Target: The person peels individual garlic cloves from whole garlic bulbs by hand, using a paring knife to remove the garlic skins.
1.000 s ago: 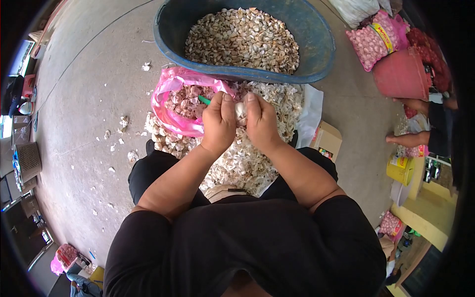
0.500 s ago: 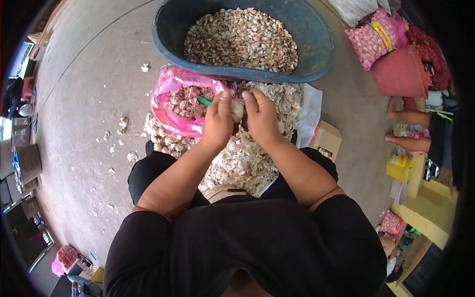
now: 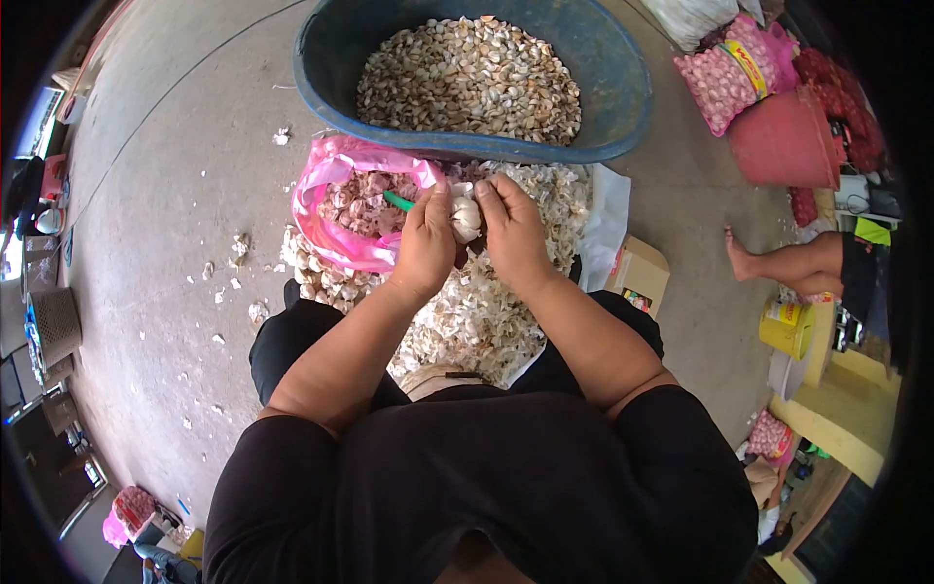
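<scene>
In front of me a white garlic bulb is gripped between both hands, its lower cloves facing up at me. My left hand is closed on its left side, and a green handle sticks out to the left from the same fist; the tool's other end is hidden. My right hand pinches the bulb's right side with thumb and fingers. Below lies a heap of papery garlic skins. By my left hand an open pink plastic bag holds garlic bulbs and skins.
Beyond my hands stands a large blue tub with loose garlic cloves. A cardboard box lies to the right. Farther right are a red bucket, a yellow bucket, bagged garlic and another person's leg. Skin scraps dot the floor.
The garlic bulb between my hands has turned, and more of its white cloves show. The other person's legs at right have shifted; one foot now reaches farther left.
</scene>
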Available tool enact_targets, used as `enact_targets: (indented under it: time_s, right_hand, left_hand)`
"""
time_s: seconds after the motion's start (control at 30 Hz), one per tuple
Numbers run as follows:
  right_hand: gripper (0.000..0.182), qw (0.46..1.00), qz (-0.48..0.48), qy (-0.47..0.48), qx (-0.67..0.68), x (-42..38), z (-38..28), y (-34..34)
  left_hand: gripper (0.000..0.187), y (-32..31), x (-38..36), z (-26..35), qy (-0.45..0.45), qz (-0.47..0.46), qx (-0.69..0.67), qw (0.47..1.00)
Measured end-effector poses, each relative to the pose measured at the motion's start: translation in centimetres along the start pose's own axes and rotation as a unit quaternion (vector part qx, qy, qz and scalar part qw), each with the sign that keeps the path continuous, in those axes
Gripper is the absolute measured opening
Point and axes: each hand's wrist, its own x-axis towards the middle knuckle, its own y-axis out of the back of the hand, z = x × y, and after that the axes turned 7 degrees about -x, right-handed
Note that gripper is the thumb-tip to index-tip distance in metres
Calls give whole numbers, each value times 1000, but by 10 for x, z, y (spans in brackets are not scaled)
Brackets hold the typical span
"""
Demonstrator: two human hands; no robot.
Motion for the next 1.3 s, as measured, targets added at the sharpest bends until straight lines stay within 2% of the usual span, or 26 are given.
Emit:
enact_targets:
  time_s: [0.1, 0.2, 0.3, 0.33, 0.43, 0.47, 0.57, 0.6, 0.7, 0.73, 0.83, 0.87, 0.97, 1.0, 1.1, 1.2, 1.23, 1.3]
  right_hand:
    - [21, 998, 0, -45, -40, 1, 1, 2]
    - [20, 999, -38, -9, -30, -10, 0, -6]
    - [22, 999, -33, -1, 24, -13, 1, -6]
    - [22, 1000, -7, 5, 5, -13, -2, -4]
    - [22, 989, -79, -29, 122, -9, -6, 7]
    - [20, 971, -67, -104, 203, -8, -12, 9]
    - [21, 942, -83, -128, 298, -2, -18, 23]
    - [24, 948, -85, -145, 269, 1, -20, 29]
    - [26, 978, -83, -147, 121, 7, -15, 38]
    - [28, 993, -62, -88, 51, 7, -12, 35]
    - [27, 989, -107, -16, -99, 1, -14, 32]
    - [26, 991, -106, -29, -77, 1, -11, 31]
    - [25, 999, 26, -28, 5, 2, -6, 24]
    - [23, 1000, 3, -16, 12, 3, -4, 25]
    - [22, 992, -24, 75, -103, -7, -13, 17]
    - [23, 997, -63, 31, -36, -7, -14, 21]
    - [23, 997, -73, 12, -2, -6, -13, 21]
    - [22, 997, -70, 15, -4, -3, -9, 26]
  left_hand:
    - [36, -10, 5, -11, -155, 97, 76, 980]
    - [37, -6, 5, -10, -149, 99, 216, 960]
    - [38, -8, 7, -7, -107, 106, 162, 975]
    - [33, -11, 7, -1, -104, 109, 161, 975]
    - [28, -13, 0, 10, -55, 55, 85, 993]
    - [26, -10, 4, 3, -65, 50, 52, 995]
    - [19, 0, 6, -3, -19, -14, 236, 972]
    - [21, 2, 10, -9, -182, -17, 382, 906]
    - [24, 4, 10, -4, -28, -9, 287, 958]
    - [27, -1, 6, 3, -38, -12, 203, 978]
    - [30, -4, 0, 7, 101, -99, 7, 990]
    - [33, -4, 1, 7, 95, -102, 8, 990]
    - [34, -3, 8, 4, 64, -4, -48, 997]
    - [33, -6, 5, 6, 36, 5, -62, 997]
    - [30, -10, 4, 2, -34, 45, -48, 997]
    - [25, -4, 3, 10, -13, 41, 114, 993]
    - [24, 1, 7, 4, -85, 47, 223, 970]
    - [22, 11, 15, -15, -225, 57, 427, 874]
